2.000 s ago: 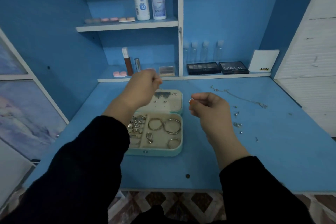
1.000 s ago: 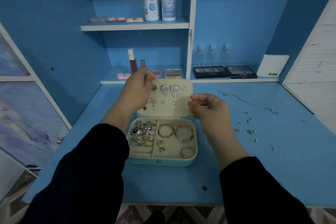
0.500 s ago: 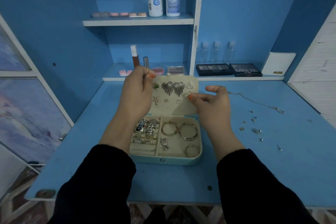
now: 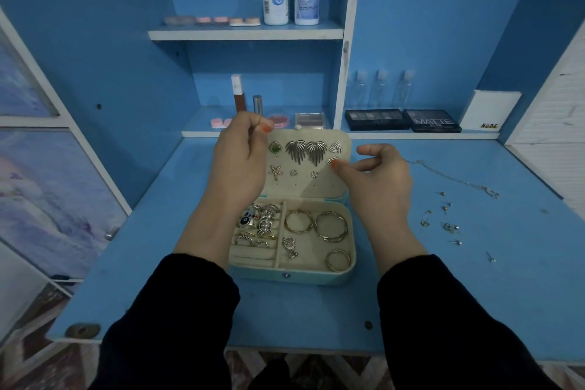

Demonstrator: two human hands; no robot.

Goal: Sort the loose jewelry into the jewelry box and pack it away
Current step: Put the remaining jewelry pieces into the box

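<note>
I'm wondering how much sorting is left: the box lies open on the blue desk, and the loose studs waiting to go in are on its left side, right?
Not quite. The box does lie open on the blue desk, but the loose studs lie on its right side, as the head view shows.

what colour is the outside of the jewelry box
The jewelry box is light teal outside, clearest in the head view.
</note>
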